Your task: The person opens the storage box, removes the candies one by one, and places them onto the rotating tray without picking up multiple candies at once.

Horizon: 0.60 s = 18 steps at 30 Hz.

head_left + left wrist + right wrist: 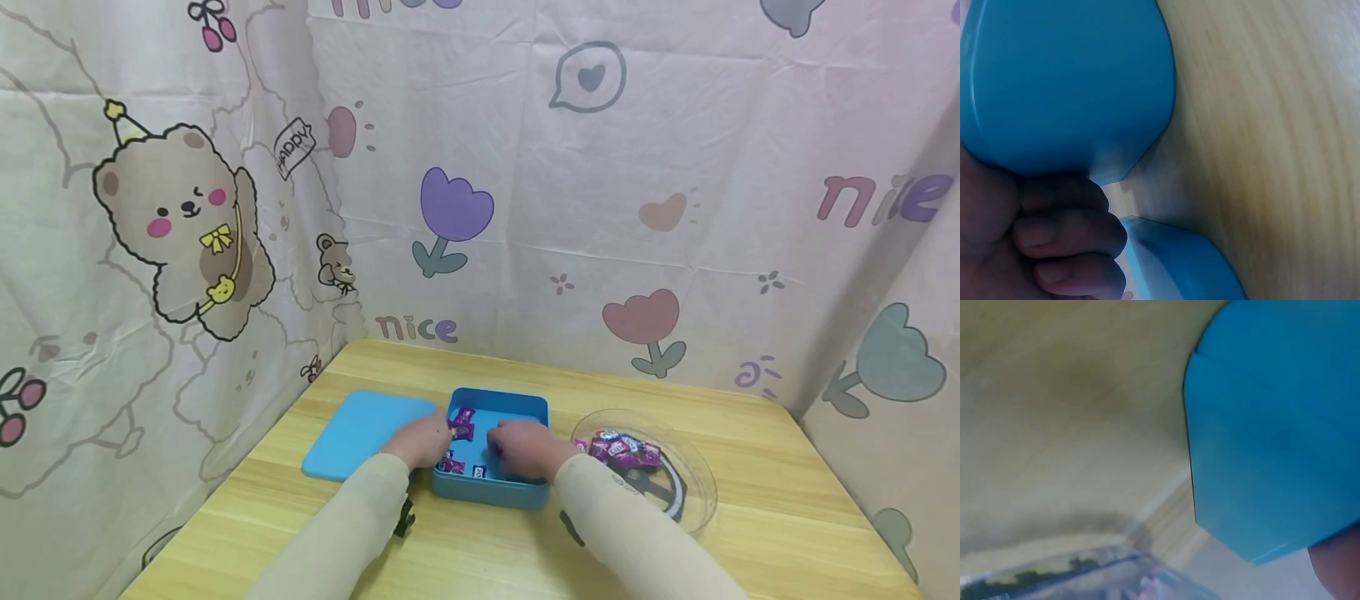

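Note:
A blue rectangular box (491,492) stands without its lid on the table, with several purple-wrapped candies (463,425) along its left side. My left hand (426,437) grips the box's left wall near the rim. In the left wrist view its curled fingers (1072,234) lie against the outside of the wall; thumb and index fingertip are hidden. My right hand (528,448) reaches inside the box on the right, fingers bent down. Whether it holds a candy is hidden. Only a bit of that hand (1341,562) shows past the box in the right wrist view.
A flat blue lid (360,433) lies left of the box on the wooden table (465,550). Right of the box, partly behind the right forearm, is a round clear container (703,483) holding more wrapped candies (626,450). Patterned curtains (525,208) hang behind and at both sides.

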Each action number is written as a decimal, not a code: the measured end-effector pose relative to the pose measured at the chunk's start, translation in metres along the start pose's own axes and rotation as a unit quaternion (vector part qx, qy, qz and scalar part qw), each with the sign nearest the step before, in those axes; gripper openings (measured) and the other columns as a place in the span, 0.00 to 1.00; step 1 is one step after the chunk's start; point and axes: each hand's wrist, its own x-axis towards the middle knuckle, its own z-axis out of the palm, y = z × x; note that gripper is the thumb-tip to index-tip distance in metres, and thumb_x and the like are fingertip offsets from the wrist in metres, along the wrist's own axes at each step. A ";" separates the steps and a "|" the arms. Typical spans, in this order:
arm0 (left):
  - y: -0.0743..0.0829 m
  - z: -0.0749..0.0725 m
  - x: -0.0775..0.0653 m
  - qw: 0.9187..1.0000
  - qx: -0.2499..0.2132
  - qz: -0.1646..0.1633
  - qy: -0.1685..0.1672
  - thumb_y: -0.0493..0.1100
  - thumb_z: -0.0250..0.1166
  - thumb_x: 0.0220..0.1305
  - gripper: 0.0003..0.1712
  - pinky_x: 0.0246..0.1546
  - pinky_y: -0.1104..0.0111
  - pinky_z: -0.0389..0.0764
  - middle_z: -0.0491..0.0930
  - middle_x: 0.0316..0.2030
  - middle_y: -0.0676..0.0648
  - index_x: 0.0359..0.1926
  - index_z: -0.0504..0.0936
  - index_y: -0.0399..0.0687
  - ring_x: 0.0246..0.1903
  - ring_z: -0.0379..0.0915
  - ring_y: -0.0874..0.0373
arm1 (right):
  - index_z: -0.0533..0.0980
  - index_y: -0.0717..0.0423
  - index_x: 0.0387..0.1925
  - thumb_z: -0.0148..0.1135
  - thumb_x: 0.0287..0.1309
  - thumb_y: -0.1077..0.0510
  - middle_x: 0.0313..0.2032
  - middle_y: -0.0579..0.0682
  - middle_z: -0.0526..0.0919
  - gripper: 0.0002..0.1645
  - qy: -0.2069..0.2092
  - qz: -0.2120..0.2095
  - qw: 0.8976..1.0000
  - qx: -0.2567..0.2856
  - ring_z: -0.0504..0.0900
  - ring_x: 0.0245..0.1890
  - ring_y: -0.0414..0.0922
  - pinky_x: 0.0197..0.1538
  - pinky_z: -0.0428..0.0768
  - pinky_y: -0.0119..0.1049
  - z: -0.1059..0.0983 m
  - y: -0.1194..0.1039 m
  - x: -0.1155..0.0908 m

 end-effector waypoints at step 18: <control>0.001 0.000 -0.001 1.000 0.007 0.006 0.003 0.46 0.45 0.80 0.33 0.64 0.42 0.68 0.62 0.72 0.33 0.76 0.54 0.29 0.62 0.69 0.43 | 0.83 0.50 0.46 0.70 0.59 0.58 0.37 0.41 0.80 0.12 0.085 0.037 0.996 -0.020 0.78 0.36 0.41 0.46 0.82 0.41 -0.045 0.042 -0.024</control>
